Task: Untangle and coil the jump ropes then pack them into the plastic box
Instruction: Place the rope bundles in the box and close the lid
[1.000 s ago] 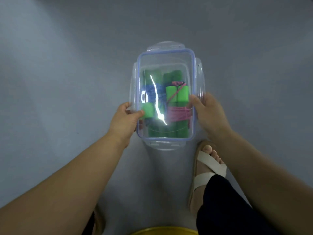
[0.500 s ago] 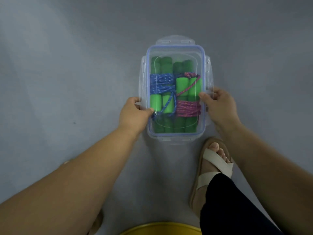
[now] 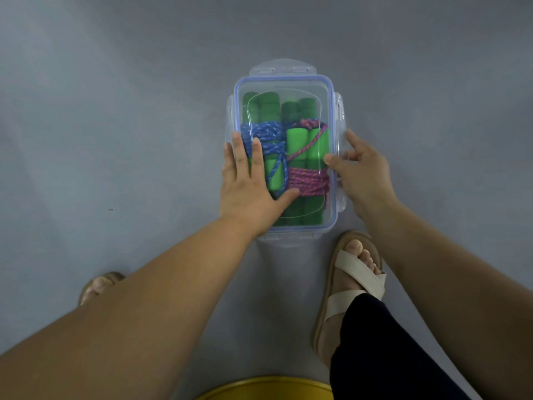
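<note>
Ropes are already inside the plastic box [image 3: 284, 82], which lies on the grey floor [image 3: 115, 125] just ahead of your sandalled foot [image 3: 354, 272]: a blue rope [image 3: 264, 134] coiled round green handles [image 3: 269, 106] on the left, a pink rope [image 3: 310, 183] round its own pair on the right. The step looks like sealing, so press the clear lid [image 3: 305, 90] evenly before you snap the side flaps. Your left hand [image 3: 248, 183] lies flat on the lid, fingers spread, thumb angled toward the pink coil; keep that palm weight centred so the rim seats all round. Your right hand [image 3: 363, 174] is at the right side flap [image 3: 340, 111], fingers loosely apart, thumb on the lid's edge; fold that flap down firmly, probably until it clicks. The box is hard, glossy, rounded-cornered plastic with a blue seal line; the ropes are braided and soft, the handles matte and foam-like. A yellow rim [image 3: 265, 388] shows near you.
</note>
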Action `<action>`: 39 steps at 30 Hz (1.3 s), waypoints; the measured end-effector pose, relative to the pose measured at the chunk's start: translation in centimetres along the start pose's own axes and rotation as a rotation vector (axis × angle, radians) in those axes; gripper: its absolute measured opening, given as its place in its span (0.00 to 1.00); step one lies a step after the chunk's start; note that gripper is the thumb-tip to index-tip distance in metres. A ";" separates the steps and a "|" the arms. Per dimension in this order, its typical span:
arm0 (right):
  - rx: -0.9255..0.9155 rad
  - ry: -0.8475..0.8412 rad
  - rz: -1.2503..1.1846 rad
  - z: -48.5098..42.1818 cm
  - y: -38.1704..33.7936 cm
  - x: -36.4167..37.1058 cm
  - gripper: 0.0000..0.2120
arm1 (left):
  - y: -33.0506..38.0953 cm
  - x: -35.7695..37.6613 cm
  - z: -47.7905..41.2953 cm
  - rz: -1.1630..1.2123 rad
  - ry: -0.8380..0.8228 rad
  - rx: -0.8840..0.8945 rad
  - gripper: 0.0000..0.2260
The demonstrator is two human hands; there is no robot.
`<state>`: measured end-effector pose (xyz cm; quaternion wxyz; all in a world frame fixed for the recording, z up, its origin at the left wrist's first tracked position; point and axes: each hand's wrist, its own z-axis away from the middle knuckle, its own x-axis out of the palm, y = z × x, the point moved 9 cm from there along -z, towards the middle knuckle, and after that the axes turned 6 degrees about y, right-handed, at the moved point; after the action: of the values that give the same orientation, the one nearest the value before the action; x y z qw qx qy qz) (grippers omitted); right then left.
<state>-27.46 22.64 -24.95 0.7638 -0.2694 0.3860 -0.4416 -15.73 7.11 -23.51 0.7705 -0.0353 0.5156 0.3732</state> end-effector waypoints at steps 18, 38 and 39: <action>-0.212 0.050 0.422 2.1 -0.1 2.7 0.27 | 0.4 0.8 -0.2 -0.294 0.067 0.082 0.42; -0.761 -0.119 1.013 -1.2 -10.7 10.5 0.27 | 1.9 1.0 -2.3 -0.498 -0.135 0.171 0.46; -0.763 -0.153 1.082 -2.1 -10.6 11.3 0.28 | 1.8 1.0 -2.4 -0.509 -0.146 0.166 0.46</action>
<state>-30.60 7.60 -22.09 0.7540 -0.3197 0.5408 0.1917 -18.45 7.92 -24.85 0.8748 -0.0732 0.4621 0.1257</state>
